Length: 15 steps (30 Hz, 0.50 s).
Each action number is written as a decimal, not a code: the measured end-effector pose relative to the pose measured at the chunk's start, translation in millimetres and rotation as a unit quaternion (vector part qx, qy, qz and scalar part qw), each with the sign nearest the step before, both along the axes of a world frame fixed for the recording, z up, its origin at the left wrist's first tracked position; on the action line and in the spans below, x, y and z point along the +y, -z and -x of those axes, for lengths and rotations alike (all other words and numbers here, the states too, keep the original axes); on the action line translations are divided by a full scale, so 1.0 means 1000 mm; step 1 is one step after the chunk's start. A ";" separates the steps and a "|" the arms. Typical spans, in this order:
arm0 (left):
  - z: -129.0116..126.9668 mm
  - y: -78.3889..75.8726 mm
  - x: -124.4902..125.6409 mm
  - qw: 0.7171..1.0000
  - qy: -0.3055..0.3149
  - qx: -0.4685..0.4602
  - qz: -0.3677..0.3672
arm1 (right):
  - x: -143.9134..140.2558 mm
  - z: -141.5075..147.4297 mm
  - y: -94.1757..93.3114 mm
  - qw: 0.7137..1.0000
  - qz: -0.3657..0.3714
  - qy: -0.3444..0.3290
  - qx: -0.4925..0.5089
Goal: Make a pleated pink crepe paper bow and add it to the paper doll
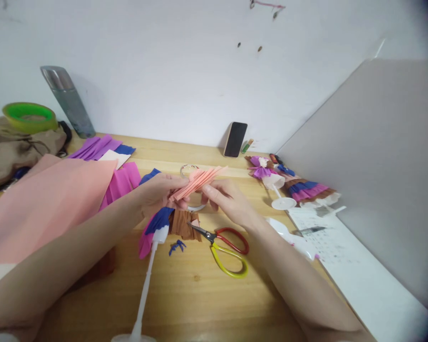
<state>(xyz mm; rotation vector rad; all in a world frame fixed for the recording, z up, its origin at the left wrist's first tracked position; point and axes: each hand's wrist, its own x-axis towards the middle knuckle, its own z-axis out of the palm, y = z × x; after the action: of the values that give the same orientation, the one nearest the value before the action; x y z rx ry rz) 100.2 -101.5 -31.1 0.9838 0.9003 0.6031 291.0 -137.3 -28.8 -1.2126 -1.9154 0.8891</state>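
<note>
Over the wooden table [199, 294], pleated salmon-pink paper strip [199, 182], fan-folded, tilted up rightward, left hand [159, 192] and right hand [228, 202] fingers pinched on it

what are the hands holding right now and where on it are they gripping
Both hands hold one pleated strip of pink paper. The left hand pinches its lower left end; the right hand grips it from below, near the middle.

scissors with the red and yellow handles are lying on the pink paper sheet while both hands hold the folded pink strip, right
Not quite. The scissors lie on the bare wooden table, below the hands, not on the pink paper sheet, which sits to the left. The rest holds: the left hand and right hand both hold the folded pink strip, as the head view shows.
</note>
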 end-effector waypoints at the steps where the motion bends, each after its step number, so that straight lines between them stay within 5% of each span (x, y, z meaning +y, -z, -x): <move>1: 0.000 -0.002 0.000 1.000 0.004 0.001 0.006 | -0.001 -0.002 -0.004 0.999 -0.018 0.003 -0.026; 6: 0.002 -0.004 0.001 0.999 0.028 -0.006 0.021 | -0.006 -0.008 -0.009 0.980 -0.187 0.046 -0.052; 11: 0.007 0.005 0.005 0.997 0.055 -0.036 0.027 | -0.002 -0.010 0.001 0.899 -0.401 0.018 -0.175; 15: 0.008 0.009 0.007 0.997 0.067 -0.032 0.011 | 0.005 -0.011 0.006 0.856 -0.448 0.010 -0.259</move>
<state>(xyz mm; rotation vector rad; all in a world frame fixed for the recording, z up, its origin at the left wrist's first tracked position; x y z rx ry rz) 92.5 -94.1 -40.1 0.9908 0.7762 0.5065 302.1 -132.6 -34.8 -0.8967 -2.2891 -0.4247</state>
